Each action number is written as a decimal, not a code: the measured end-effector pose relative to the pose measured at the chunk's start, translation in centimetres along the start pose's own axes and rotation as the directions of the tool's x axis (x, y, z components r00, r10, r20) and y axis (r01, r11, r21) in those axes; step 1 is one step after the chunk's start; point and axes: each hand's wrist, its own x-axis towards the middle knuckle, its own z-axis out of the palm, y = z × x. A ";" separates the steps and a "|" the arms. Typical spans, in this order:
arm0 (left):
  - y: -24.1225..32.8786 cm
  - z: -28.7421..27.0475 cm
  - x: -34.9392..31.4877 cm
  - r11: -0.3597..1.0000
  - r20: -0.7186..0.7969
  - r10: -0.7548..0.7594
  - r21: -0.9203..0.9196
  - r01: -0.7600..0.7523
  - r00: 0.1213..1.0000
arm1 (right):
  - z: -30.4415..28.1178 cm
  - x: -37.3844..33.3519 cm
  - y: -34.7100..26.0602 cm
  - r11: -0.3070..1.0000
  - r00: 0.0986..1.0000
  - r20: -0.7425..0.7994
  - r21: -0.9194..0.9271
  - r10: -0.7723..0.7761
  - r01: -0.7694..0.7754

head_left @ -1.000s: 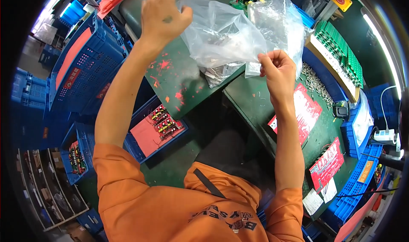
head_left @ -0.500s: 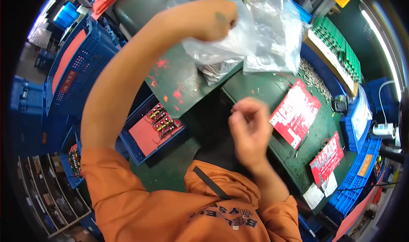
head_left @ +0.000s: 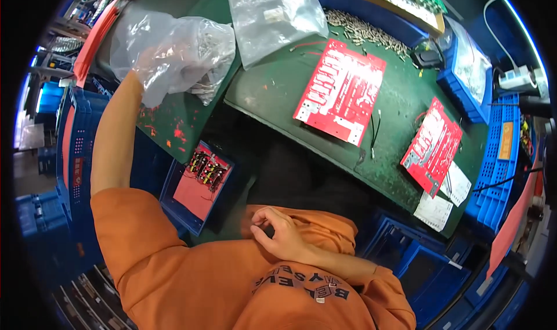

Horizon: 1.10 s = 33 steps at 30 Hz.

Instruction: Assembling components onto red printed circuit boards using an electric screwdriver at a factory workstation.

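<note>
My left hand (head_left: 149, 62) reaches into a clear plastic bag (head_left: 129, 37) at the upper left. The film covers its fingers, so their grip cannot be made out. Small pale metallic parts (head_left: 216, 48) bulge in the bag's right side. Low in front of my body, my right hand (head_left: 279, 232) hovers over my lap, its fingers loosely curled and the thumb apart from them. Nothing shows in it. A second clear bag (head_left: 272, 22) lies flat to the right of the first. Beyond it, a red circuit board (head_left: 342, 92) rests on the green bench (head_left: 267, 92).
Another red board (head_left: 432, 147) lies at the right by paper slips (head_left: 434, 211). Loose metal parts (head_left: 371, 31) are heaped at the back. Below the bench's left part, a blue bin (head_left: 169, 199) holds small assembled boards (head_left: 206, 170). Blue crates (head_left: 496, 161) flank both sides.
My left hand has gone from above the bags into the left one. My right hand has drawn back from the bench edge to my lap. The view has swung to the right.
</note>
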 end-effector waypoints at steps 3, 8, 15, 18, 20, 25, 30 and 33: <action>-8.4 2.4 -3.8 0.998 0.069 -0.036 0.061 0.032 0.997 | 0.3 -0.8 0.2 0.994 0.995 0.054 0.074 -0.088 0.084; 5.5 -2.6 -0.7 0.969 -0.020 0.230 0.098 -0.227 0.973 | 0.2 -1.1 1.3 0.994 0.999 0.010 0.101 -0.048 0.046; 13.0 -4.7 2.1 0.814 -0.006 -0.150 -0.569 0.121 0.989 | -0.2 -0.9 1.5 0.995 0.997 0.071 0.096 -0.019 0.012; 12.5 -3.4 1.6 0.583 -0.023 -0.176 -0.808 0.085 0.984 | 0.0 -1.1 1.6 0.998 0.997 0.076 0.056 -0.004 0.000; 12.4 -3.0 1.6 0.817 -0.135 -0.173 -0.572 0.066 0.976 | 0.0 -0.9 1.9 0.999 0.997 0.080 0.043 -0.005 0.001; 12.7 -4.3 1.8 0.602 0.257 -0.202 -0.729 0.327 0.945 | 0.6 -0.9 2.2 0.999 0.997 0.072 0.050 -0.001 -0.003; 13.5 -3.0 3.0 0.891 0.091 -0.430 -0.120 0.438 0.898 | 1.0 -0.7 2.1 1.000 0.992 0.126 0.030 -0.008 0.004; 11.8 -2.0 3.4 0.914 0.120 -0.385 -0.091 0.397 0.915 | 0.6 -0.9 2.1 0.999 0.993 0.121 0.032 -0.006 0.002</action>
